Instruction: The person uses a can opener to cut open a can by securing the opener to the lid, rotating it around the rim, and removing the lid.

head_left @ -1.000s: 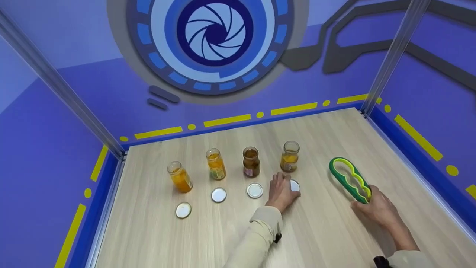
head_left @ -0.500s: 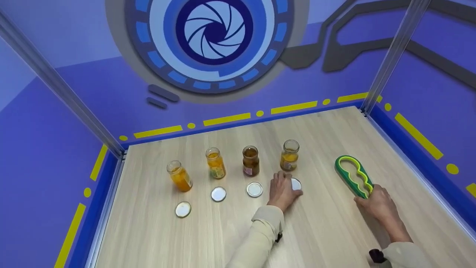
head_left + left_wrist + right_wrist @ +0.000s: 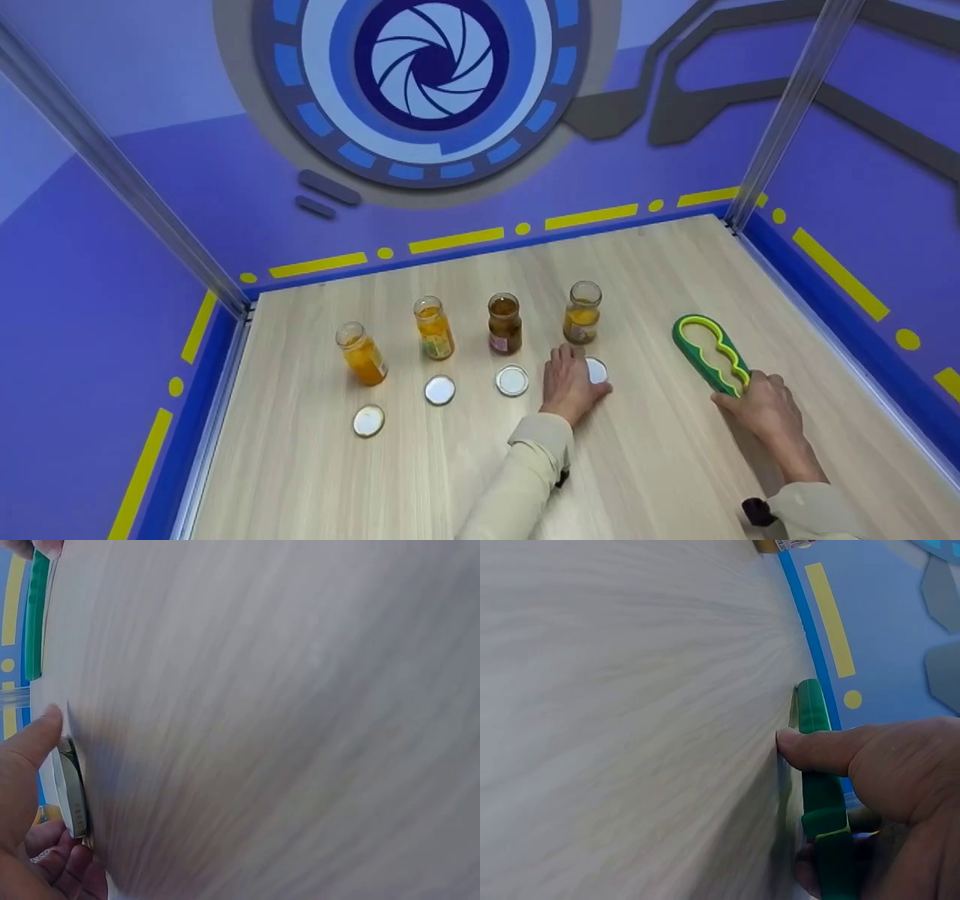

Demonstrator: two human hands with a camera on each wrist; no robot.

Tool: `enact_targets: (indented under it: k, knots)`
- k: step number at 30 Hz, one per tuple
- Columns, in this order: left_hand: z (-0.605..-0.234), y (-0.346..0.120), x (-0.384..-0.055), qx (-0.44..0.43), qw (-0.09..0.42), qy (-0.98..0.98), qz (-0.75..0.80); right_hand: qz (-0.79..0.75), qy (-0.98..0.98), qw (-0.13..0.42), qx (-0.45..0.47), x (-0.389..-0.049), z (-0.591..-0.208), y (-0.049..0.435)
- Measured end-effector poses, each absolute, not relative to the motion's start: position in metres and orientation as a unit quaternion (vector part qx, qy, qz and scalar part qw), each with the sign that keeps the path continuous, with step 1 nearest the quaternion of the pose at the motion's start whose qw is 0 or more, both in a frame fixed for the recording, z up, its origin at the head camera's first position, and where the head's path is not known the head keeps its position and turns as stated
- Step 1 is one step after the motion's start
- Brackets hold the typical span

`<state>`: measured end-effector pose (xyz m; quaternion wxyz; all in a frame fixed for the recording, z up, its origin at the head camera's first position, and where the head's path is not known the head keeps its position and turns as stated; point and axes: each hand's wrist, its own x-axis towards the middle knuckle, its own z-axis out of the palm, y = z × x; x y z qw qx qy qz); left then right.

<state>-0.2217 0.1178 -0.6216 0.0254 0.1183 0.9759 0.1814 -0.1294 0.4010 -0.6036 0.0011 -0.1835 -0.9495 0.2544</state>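
Note:
My left hand [image 3: 574,386] is low over the table, its thumb and fingers around the edge of a white jar lid [image 3: 597,370]. In the left wrist view this lid [image 3: 69,791] sits between thumb and fingers, close to the tabletop. Just behind it stands an open glass jar [image 3: 583,315] with yellow contents. Over on the right, my right hand [image 3: 765,409] grips one end of a green jar opener [image 3: 709,356] with a scalloped yellow-green inside. Its thumb lies along one side of the opener [image 3: 821,791] in the right wrist view.
A brown-filled jar [image 3: 505,324] and two orange-filled jars [image 3: 434,328] [image 3: 362,354] stand uncovered to the left. Before them lie lids [image 3: 512,381] [image 3: 439,390] [image 3: 368,421] on the wooden table [image 3: 300,480]. Blue-purple panels [image 3: 465,210] border the table.
My left hand and the lid under it have shifted slightly right. The right hand has moved the jar opener a little to the right. The jars and other lids stay in place.

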Motion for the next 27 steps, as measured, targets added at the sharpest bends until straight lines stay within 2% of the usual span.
enact_targets:
  k: [7,12,18,23,27]
  knots:
    - [-0.616,0.115,-0.221,0.107,0.061,0.974,0.193,0.249,-0.951,0.008,-0.184,-0.128,-0.605,0.399]
    - [-0.614,0.111,-0.218,0.106,0.059,0.971,0.207,0.248,-0.952,0.028,-0.177,-0.125,-0.607,0.396]
    - [-0.607,0.104,-0.211,0.124,0.033,0.966,0.225,0.257,-0.955,0.082,-0.122,-0.124,-0.607,0.391]
    - [-0.596,0.088,-0.202,0.178,0.012,0.961,0.21,0.274,-0.951,0.133,-0.042,-0.127,-0.603,0.385]
    - [-0.588,0.065,-0.196,0.229,-0.05,0.952,0.196,0.284,-0.947,0.148,0.015,-0.129,-0.596,0.38]
